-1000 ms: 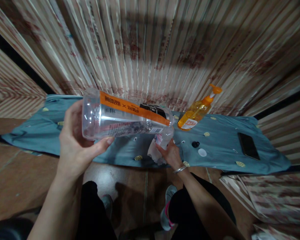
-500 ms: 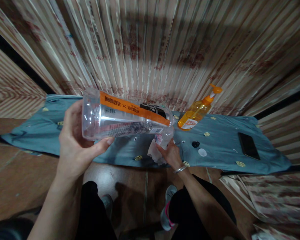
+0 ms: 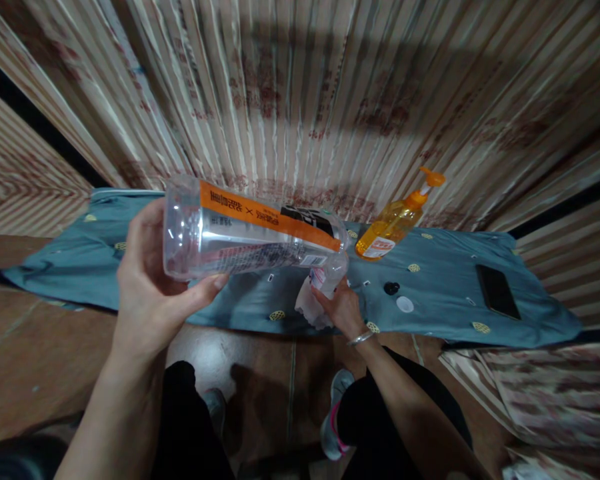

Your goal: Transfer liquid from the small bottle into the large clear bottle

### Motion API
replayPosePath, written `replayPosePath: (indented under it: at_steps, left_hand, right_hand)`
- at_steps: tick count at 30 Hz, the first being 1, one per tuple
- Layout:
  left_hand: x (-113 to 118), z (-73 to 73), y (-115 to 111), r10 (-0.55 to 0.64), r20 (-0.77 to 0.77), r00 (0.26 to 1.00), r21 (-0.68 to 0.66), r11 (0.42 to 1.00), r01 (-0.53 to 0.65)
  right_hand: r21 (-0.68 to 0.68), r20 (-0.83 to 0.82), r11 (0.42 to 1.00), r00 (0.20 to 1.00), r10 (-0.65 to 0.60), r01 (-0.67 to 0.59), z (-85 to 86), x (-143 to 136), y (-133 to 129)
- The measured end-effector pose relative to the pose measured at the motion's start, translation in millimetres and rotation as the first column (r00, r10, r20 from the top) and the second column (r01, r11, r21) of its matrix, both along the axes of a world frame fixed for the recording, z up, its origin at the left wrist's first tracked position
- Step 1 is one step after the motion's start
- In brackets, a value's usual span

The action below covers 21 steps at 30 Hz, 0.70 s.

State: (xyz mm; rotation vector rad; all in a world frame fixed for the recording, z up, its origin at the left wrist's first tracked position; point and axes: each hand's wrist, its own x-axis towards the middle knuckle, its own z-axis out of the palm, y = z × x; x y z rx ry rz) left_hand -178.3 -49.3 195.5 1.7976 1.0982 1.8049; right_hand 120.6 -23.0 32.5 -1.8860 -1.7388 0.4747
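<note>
My left hand (image 3: 150, 280) is closed round the base of a large clear plastic bottle (image 3: 250, 243) with an orange, silver and black label. The bottle lies nearly level in the air, its neck end tipped slightly down to the right. Its mouth meets the top of a smaller clear bottle (image 3: 336, 268), which my right hand (image 3: 341, 307) grips. A crumpled white tissue or cloth (image 3: 309, 305) is by that hand, under or against the small bottle. Whether liquid passes between the bottles I cannot tell.
On the teal cloth-covered table (image 3: 450, 287) stand an orange pump bottle (image 3: 393, 227), a small black cap (image 3: 392, 288), a white round cap (image 3: 405, 305) and a black phone (image 3: 497, 291). A pleated curtain (image 3: 300, 100) hangs behind. My legs are below the front edge.
</note>
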Motion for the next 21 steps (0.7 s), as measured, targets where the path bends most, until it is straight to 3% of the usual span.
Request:
replayPosePath:
  at_steps: [8,21]
  left_hand:
    - [-1.4,-0.5,1.2,0.001,0.018,1.000,-0.005,1.000,-0.001]
    - [-2.1,-6.0,4.3,0.018,-0.023,1.000,0.031,0.999,-0.017]
  right_hand:
    - [-0.037,0.002,0.999,1.000,-0.026,0.026,4.2,-2.0,-0.7]
    - [0.036,-0.032,0.999,0.999,0.004,-0.003,-2.0,1.0,-1.2]
